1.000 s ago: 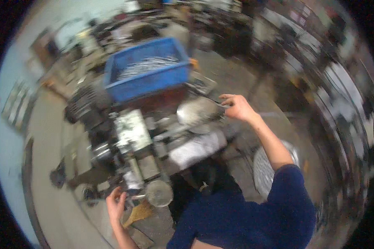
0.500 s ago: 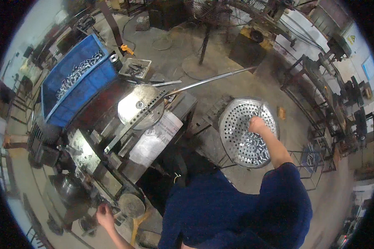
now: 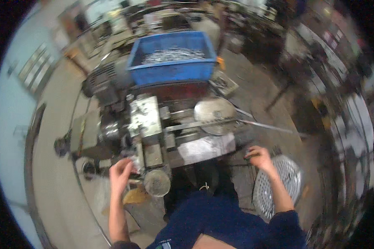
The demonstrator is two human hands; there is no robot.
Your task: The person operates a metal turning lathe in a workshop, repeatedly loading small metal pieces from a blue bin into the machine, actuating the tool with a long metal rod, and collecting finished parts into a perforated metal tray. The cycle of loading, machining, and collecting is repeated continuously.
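At the near left end of a machine, my left hand (image 3: 121, 172) has its fingers bent together beside the round grey disc (image 3: 157, 183). Blur hides what they pinch, if anything. My right hand (image 3: 260, 158) is closed on a small metal piece (image 3: 247, 154), with its dark end and a bright spot showing at the fingertips. It hangs above the near side of a perforated round metal tray (image 3: 293, 172), which my forearm partly covers. A flat bright plate (image 3: 145, 115) lies on top of the machine, between my hands and the blue bin.
Beyond the machine stands a blue bin (image 3: 174, 72) full of small metal parts. A large round plate (image 3: 214, 112) with a drilled bar (image 3: 203, 124) across it sits right of centre, and a long rod (image 3: 270, 126) juts out rightward. A printed sheet (image 3: 205, 149) lies nearer me.
The view has swung left toward the machine. My right hand has left the perforated tray, moving left with a small metal piece. My left hand remains by the machine's near end.
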